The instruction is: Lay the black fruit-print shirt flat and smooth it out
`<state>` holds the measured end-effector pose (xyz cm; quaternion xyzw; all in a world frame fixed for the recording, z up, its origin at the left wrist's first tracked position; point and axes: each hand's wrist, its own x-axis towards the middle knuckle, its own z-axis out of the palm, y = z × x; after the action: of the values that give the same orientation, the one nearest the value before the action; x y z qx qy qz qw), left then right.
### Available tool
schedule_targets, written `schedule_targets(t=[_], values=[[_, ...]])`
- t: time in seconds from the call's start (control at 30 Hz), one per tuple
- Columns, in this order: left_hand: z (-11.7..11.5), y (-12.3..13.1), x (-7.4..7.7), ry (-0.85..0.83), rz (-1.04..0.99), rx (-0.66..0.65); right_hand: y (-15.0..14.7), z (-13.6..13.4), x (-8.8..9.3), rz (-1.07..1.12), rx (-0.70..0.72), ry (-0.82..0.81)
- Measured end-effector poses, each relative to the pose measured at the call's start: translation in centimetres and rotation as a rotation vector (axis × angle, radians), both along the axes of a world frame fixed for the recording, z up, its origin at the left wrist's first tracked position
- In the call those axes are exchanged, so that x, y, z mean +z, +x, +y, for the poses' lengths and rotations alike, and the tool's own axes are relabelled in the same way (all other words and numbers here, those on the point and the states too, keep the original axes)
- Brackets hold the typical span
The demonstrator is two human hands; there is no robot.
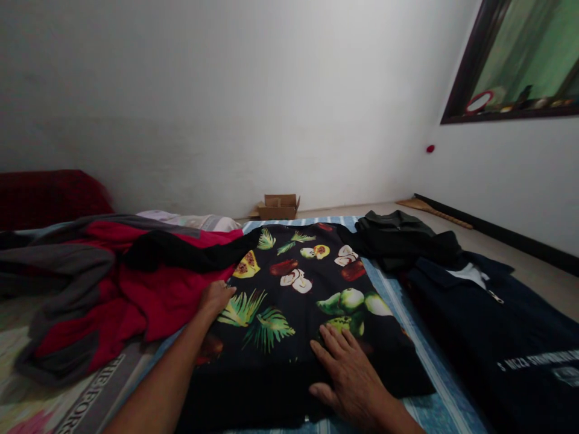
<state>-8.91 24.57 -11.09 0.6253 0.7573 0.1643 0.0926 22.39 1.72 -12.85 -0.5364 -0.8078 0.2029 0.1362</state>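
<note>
— What have you got under your hands there?

— A black fruit-print garment (pixel 298 301), thin soft cloth, printed with green pears, cut figs, red fruit and palm fronds. It lies spread nearly flat on a blue striped mat (pixel 434 367) in front of me, squared off into a rough rectangle. My right hand (pixel 350 377) lies open on its near right part, palm down, fingers spread, gripping nothing. My left hand (pixel 216 298) rests at its left edge with the fingers curled loosely on the cloth; I cannot tell whether they pinch the fabric or only touch it.

— And the heap on the left?

— A red, grey and black jacket (pixel 104 289), thicker stuff, rumpled in deep folds. One black sleeve of it runs across to touch the top left corner of the printed cloth. Behind it sits a dark red cushion (pixel 49 196), blurred and partly cut off by the frame.

— On the right?

— A dark navy jacket (pixel 497 337) with a zip and pale lettering too small to read, laid flat and cut off at the lower right. Above it lies a crumpled black garment (pixel 402 238); its shape is hard to make out.

— Anything else?

— A small open cardboard box (pixel 278 207) by the white wall (pixel 226 102). A printed mat with large letters (pixel 90 392) shows at the lower left, cut off. The near hem of the printed cloth is lost in shadow.
</note>
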Motion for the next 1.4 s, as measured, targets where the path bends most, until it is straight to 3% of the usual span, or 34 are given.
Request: schedule_targets(t=[0.2,0.33,0.5,0.57,0.67,0.8,0.9,1.4], values=[[-0.7,0.4,-0.2,-0.005,0.182,-0.044,0.2,-0.2,0.0,0.030,0.002,-0.026],[-1.1,0.6,-0.5,-0.014,0.242,-0.053,-0.2,0.4,2.0,0.106,-0.102,-0.030],[-1.3,0.7,-0.5,-0.028,0.288,-0.061,-0.4,5.8,4.3,0.029,-0.280,0.160],[-1.6,0.8,-0.4,-0.031,0.296,-0.062,0.5,8.9,3.9,-0.092,-0.381,0.194],[-2.0,0.9,-0.3,-0.029,0.305,-0.061,2.8,12.1,1.6,-0.265,-0.522,0.152],[-2.6,1.2,-0.1,-0.028,0.320,-0.045,5.8,13.0,-2.1,-0.325,-0.576,0.051],[-3.2,1.6,0.0,-0.028,0.338,-0.019,6.7,12.6,-3.6,-0.355,-0.598,-0.006],[-4.4,2.7,0.3,-0.026,0.472,0.018,6.4,12.4,-3.4,-0.305,-0.606,-0.006]])
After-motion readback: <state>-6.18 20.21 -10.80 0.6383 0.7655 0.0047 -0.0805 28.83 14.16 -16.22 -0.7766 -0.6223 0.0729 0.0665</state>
